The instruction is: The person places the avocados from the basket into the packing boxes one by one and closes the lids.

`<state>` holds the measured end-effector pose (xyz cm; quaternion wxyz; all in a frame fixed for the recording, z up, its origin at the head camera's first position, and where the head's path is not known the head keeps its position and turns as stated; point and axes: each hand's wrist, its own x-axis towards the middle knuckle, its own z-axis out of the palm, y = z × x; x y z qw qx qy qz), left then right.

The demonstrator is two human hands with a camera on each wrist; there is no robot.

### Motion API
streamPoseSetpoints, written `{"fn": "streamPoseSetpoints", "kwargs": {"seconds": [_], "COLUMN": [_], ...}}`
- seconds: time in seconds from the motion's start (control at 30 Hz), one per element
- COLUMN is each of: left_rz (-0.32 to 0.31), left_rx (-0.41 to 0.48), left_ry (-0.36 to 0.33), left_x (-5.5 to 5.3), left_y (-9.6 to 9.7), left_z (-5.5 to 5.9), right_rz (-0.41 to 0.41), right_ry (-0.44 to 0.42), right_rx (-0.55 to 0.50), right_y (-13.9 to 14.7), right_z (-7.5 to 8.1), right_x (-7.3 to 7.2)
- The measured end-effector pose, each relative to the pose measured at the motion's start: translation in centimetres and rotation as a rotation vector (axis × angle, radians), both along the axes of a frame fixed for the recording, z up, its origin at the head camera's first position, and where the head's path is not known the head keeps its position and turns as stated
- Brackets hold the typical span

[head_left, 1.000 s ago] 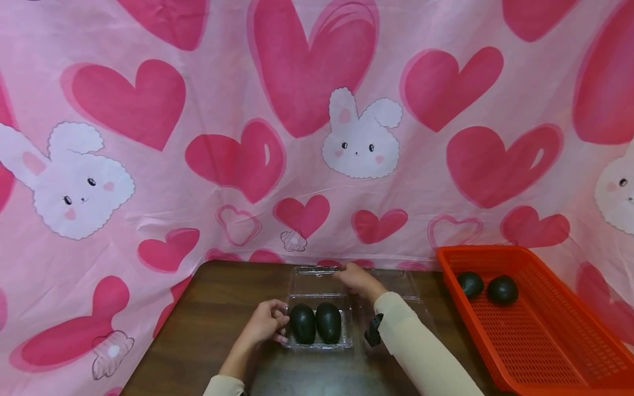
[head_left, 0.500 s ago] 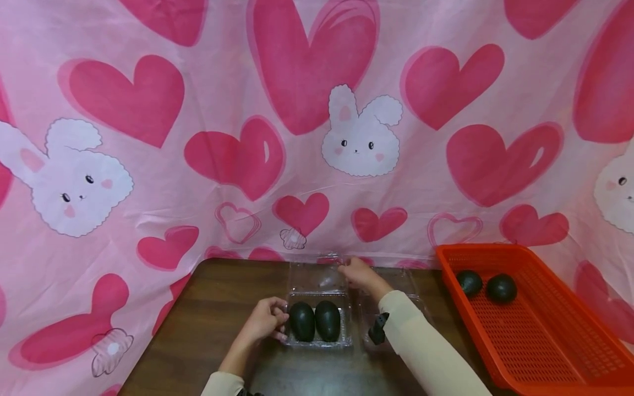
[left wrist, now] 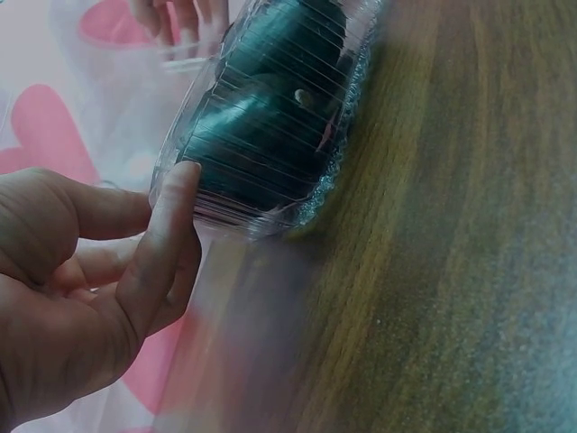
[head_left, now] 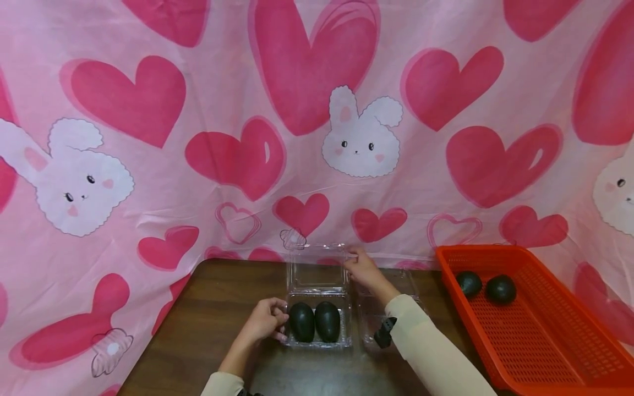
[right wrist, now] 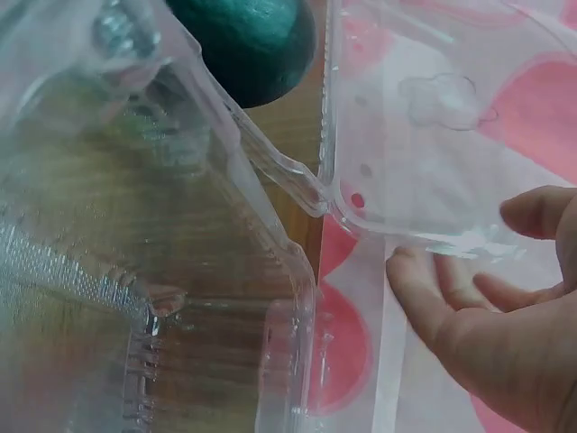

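Two dark green avocados [head_left: 327,322] lie side by side in the base of a clear plastic clamshell container [head_left: 319,345]. My left hand [head_left: 268,319] pinches the left side of that base; in the left wrist view its fingertips [left wrist: 183,180] are right at the container's corner. The container's clear lid [head_left: 317,269] stands raised at the back. At the lid's right edge is my right hand [head_left: 365,270], with the thumb and curled fingers about the rim in the right wrist view.
Another clear clamshell [head_left: 372,324] stands with its lid raised just right of the first, partly behind my right forearm. An orange plastic basket [head_left: 545,341] with two more avocados [head_left: 501,289] is at the right. A pink heart-patterned cloth [head_left: 223,82] hangs behind the wooden table [head_left: 198,330].
The lid has swung up from lying back to near upright, with my right hand rising along its right edge. My left hand and the avocados have stayed in place.
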<state>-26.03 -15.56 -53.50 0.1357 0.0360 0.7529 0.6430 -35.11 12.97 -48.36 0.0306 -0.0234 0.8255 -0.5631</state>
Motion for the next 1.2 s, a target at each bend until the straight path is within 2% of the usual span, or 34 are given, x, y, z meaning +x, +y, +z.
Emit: {"fn": "streamPoseSetpoints", "kwargs": {"seconds": [0.17, 0.6, 0.97, 1.2], "left_rz": [-0.004, -0.005, -0.004, -0.003], "left_rx": [-0.005, -0.034, -0.02, -0.001], "left_ry": [0.006, 0.018, 0.022, 0.003], "left_x": [0.0, -0.1, -0.1, -0.1], "left_y": [0.0, -0.1, -0.1, 0.0], "left_z": [-0.1, 0.1, 0.0, -0.1], "right_rz": [0.007, 0.032, 0.039, 0.031], "right_ry": [0.068, 0.074, 0.042, 0.059], "right_rx": [-0.006, -0.079, -0.105, -0.048], "right_y": [0.5, 1.2, 1.5, 1.6], "right_z": [0.5, 1.6, 1.7, 0.8], "right_x": [0.4, 2.1, 5.0, 6.7]}}
